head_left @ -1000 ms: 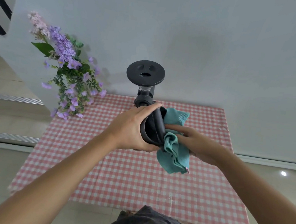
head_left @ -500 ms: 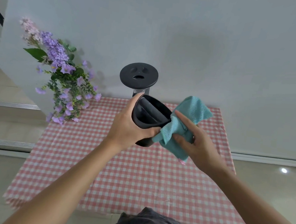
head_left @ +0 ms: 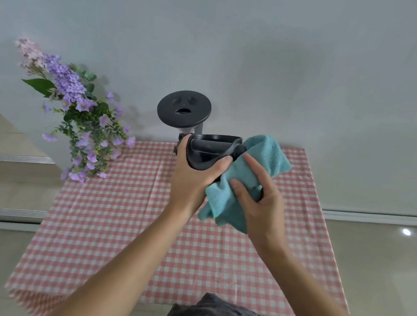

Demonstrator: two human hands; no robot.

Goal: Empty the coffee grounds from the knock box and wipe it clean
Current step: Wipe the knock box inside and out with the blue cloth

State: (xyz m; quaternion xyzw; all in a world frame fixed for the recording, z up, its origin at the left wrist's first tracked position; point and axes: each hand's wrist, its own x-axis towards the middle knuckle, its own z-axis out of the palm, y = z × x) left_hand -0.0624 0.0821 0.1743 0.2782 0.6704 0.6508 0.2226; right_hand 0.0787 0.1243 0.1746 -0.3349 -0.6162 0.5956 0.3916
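Two hands share the work above the checked table (head_left: pixel 128 226): the left hand (head_left: pixel 195 179) is clamped round the black box (head_left: pixel 210 150), thumb hooked over its near rim, holding it up in the air well clear of the cloth-covered top. The right hand (head_left: pixel 260 196) is closed on the teal cloth (head_left: pixel 261 160), fingers pressing it against the box's right outer wall. A second ago the cloth was stuffed into the box's mouth with the opening turned sideways; half a second ago it had come out to the rim; now the box sits nearly upright and the cloth has slid down the outside. That suggests the inside is wiped and the outer wall is being finished. No grounds show in the part of the interior that is visible, though its bottom is hidden. Behind the box stands a black grinder (head_left: pixel 184 109), with flowers (head_left: pixel 79 108) at the table's left corner
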